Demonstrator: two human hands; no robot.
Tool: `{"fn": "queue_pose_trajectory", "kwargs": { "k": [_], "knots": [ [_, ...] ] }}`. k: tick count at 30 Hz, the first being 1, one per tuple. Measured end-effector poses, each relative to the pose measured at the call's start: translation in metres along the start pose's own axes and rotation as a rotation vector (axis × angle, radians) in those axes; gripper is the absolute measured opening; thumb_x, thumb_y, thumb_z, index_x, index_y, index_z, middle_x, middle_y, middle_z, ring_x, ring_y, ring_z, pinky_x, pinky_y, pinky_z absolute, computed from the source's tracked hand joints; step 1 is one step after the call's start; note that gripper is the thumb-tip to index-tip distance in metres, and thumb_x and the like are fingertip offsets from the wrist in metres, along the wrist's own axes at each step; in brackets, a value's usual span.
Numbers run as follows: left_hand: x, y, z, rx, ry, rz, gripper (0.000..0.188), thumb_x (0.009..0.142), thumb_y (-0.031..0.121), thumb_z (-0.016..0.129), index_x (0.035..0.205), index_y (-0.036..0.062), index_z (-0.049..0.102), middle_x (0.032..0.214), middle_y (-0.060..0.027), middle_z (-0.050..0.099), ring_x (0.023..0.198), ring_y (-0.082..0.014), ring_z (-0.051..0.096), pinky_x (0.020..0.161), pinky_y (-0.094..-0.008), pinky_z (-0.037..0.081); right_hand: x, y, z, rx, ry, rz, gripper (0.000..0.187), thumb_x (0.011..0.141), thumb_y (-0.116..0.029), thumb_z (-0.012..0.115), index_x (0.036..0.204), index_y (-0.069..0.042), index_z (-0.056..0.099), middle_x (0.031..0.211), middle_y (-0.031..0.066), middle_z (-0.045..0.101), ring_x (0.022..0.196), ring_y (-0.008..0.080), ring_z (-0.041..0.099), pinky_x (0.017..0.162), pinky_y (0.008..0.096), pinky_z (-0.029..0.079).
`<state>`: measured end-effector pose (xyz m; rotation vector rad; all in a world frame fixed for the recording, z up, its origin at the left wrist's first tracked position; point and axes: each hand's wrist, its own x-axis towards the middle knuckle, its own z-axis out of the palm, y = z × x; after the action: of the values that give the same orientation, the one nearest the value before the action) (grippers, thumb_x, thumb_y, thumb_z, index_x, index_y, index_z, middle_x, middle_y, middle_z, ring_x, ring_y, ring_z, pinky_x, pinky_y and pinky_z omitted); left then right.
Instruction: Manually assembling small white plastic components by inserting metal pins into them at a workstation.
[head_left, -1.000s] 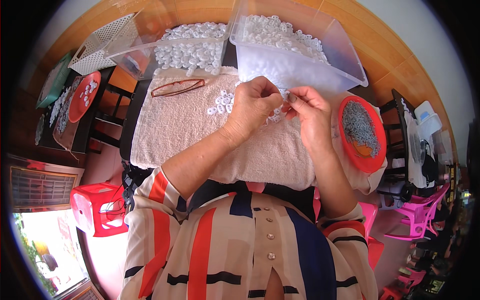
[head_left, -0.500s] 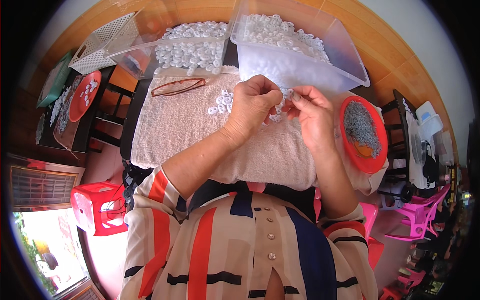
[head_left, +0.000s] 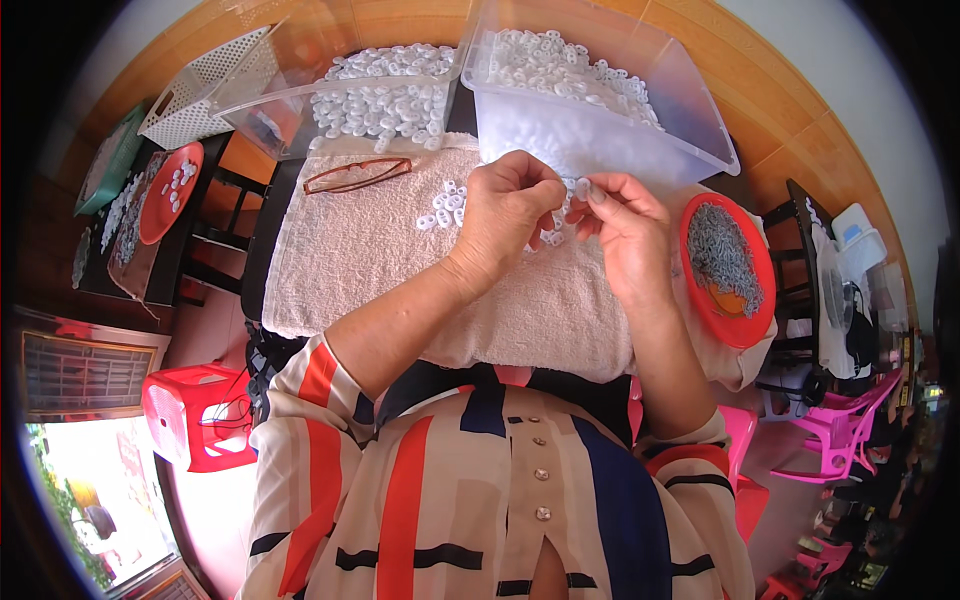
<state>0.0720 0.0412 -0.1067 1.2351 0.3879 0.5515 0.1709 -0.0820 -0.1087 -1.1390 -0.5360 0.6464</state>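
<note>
left hand (head_left: 508, 210): grip unclear | white pieces (head_left: 443, 217): partly covered | right tub (head_left: 610, 135): top cut off

Orange-brown panelling (head_left: 800, 110) lines the lower wall (head_left: 835, 65), pale above, and daylight glares through an opening (head_left: 115, 490) to the left, beside a barred panel (head_left: 85, 372). On the pinkish floor (head_left: 205, 510) I see a red stool (head_left: 170, 418) near a dark side bench (head_left: 168, 265), and off to the right, a bright pink chair (head_left: 840, 430).
</note>
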Motion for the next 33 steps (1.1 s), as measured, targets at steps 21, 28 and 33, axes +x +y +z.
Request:
{"fn": "queue_pose_trajectory", "kwargs": {
  "k": [21,28,33],
  "knots": [
    [0.0039,-0.0040,-0.0019,-0.202,-0.053,-0.065,0.012,0.082,0.007,0.066,0.079,-0.0007,0.057,0.067,-0.0056,0.060,0.048,-0.0107,0.055,0.037,-0.0240,0.041,-0.0033,-0.0003,-0.0009,-0.097,0.016,-0.116,0.018,0.088,-0.002,0.060,0.105,0.003,0.062,0.089,0.0100,0.067,0.076,0.0173,0.064,0.061,0.0259,0.046],
    [0.0021,-0.0032,-0.0005,-0.140,-0.064,-0.029,0.012,0.082,0.007,0.066,0.080,-0.0006,0.057,0.067,-0.0044,0.059,0.051,-0.0093,0.055,0.038,-0.0232,0.042,-0.0045,-0.0004,0.0020,-0.110,0.057,-0.141,0.018,0.087,0.000,0.060,0.105,0.004,0.062,0.090,0.0100,0.067,0.075,0.0175,0.065,0.059,0.0257,0.047],
    [-0.0007,-0.0016,-0.0019,-0.084,-0.065,-0.012,0.011,0.084,0.009,0.066,0.083,-0.0001,0.059,0.071,-0.0059,0.062,0.053,-0.0105,0.056,0.043,-0.0238,0.043,-0.0045,0.0021,0.0028,-0.171,0.046,-0.183,0.017,0.087,0.000,0.061,0.104,0.004,0.063,0.090,0.0097,0.067,0.075,0.0171,0.065,0.059,0.0253,0.047]
  ]
}}
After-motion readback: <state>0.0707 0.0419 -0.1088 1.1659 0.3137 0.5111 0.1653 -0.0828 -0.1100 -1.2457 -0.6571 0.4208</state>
